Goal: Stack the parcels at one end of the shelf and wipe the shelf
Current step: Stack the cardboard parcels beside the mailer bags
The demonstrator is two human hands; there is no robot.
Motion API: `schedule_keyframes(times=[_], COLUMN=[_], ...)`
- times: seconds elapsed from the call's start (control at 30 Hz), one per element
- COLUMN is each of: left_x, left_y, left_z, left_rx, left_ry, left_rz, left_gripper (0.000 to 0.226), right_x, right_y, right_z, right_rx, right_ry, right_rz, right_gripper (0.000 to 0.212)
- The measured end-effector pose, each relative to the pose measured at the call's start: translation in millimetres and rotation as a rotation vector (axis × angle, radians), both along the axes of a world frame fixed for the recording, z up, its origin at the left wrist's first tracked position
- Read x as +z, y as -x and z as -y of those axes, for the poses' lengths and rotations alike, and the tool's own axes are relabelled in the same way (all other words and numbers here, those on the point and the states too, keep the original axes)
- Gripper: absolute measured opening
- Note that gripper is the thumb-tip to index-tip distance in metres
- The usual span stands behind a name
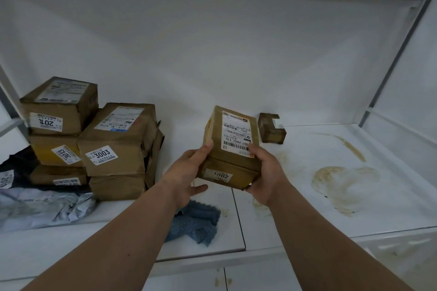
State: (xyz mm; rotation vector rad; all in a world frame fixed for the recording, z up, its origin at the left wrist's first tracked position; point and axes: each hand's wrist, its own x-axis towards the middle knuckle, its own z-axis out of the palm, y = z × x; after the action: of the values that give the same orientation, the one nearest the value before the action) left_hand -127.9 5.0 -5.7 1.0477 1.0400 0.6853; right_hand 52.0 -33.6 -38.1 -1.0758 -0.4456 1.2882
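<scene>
I hold a brown cardboard parcel [230, 146] with a white barcode label above the middle of the white shelf [295, 215]. My left hand [189, 168] grips its left side and my right hand [264, 172] grips its right lower corner. Several brown parcels [94, 139] are stacked at the shelf's left end. A small brown parcel [270, 129] stands alone against the back wall, right of the held one. A blue cloth [196, 222] lies crumpled on the shelf under my left forearm.
Brown stains [340, 184] mark the right half of the shelf, with a streak [352, 146] further back. Grey and dark plastic mail bags [40, 203] lie at the front left. A shelf upright [387, 64] rises at the right, and another shelf hangs overhead.
</scene>
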Motion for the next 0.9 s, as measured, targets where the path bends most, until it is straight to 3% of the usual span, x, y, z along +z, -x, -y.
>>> schedule_keyframes(times=[0.13,0.3,0.43,0.6,0.67,0.7,0.8,0.9], left_x=[4.6,15.2,25.2,44.4,51.7,55.0,58.8,59.5], left_y=[1.3,1.5,2.9,16.1,25.7,32.0,56.0,84.2], left_z=[3.1,-1.0,0.2,4.3,2.8,0.4,-16.6,-41.2], left_rx=[-0.019,0.123,0.223,0.376,0.469,0.517,0.62,0.674], left_ry=[0.025,0.007,-0.039,-0.127,-0.188,-0.231,-0.332,-0.408], left_rz=[0.021,0.111,0.09,0.053,0.005,-0.048,-0.192,-0.25], left_gripper=[0.064,0.053,0.047,0.037,0.035,0.04,0.085,0.1], right_x=[1.1,13.9,29.5,53.5,62.9,67.5,80.3,91.3], right_y=[0.4,2.4,4.1,22.5,37.7,46.7,76.9,107.3], right_z=[-4.4,-14.4,-14.1,-22.1,-28.5,-31.8,-45.5,-63.6], right_rx=[0.018,0.108,0.201,0.385,0.429,0.446,0.485,0.52], right_ry=[-0.002,-0.017,-0.064,-0.128,-0.169,-0.189,-0.239,-0.286], right_rz=[0.018,0.038,0.05,0.137,0.165,0.178,0.205,0.255], right_gripper=[0.04,0.044,0.041,0.065,0.059,0.055,0.053,0.067])
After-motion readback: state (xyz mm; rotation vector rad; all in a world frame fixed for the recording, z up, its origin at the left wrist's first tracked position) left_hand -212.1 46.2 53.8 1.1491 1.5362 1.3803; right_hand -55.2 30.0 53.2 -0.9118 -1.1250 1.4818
